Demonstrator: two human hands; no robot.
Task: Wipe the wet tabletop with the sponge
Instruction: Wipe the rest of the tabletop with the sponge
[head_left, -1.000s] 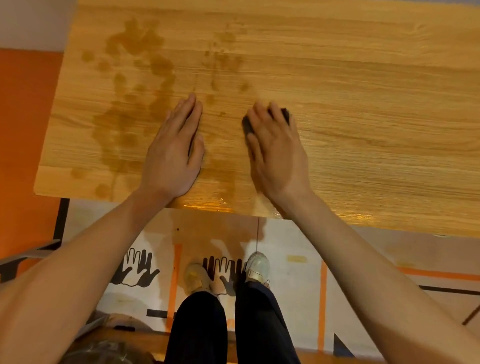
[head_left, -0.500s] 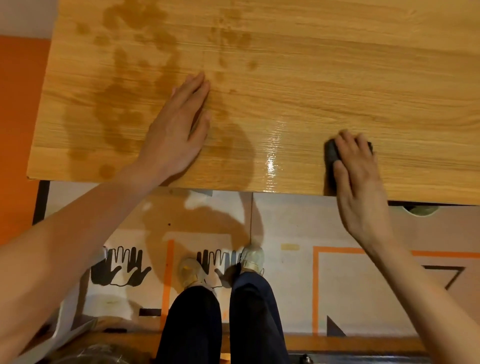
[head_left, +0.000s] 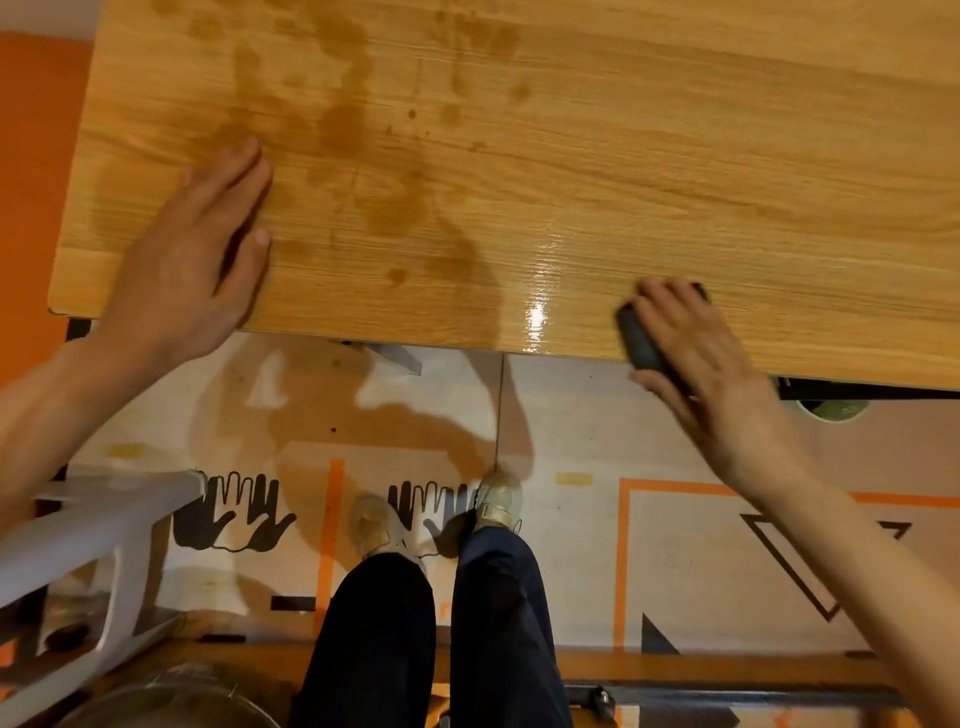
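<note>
Wood-grain laminate, honey-coloured, forms the top of the desk, and dark damp blotches spread over its left-centre part from the far edge toward the near edge; a glossy streak shines at the near edge, right of those blotches; the right hand is closed over a dark, block-shaped sponge, fingers on top and thumb along its left side, pressing it on the desk right at the near edge, well right of the wet patch; the left hand lies open and flat, palm down, on the near left corner, just left of the blotches.

To wipe well, I judge the sponge should travel left into the blotches in long overlapping passes, flat and under even pressure, working from the far side toward the near edge so water is not pushed back over dried wood; the bracing hand will likely need to shift clear of the wet area.

No brand, label or readable writing shows; the floor mat below carries only black hand outlines and orange lines.
</note>
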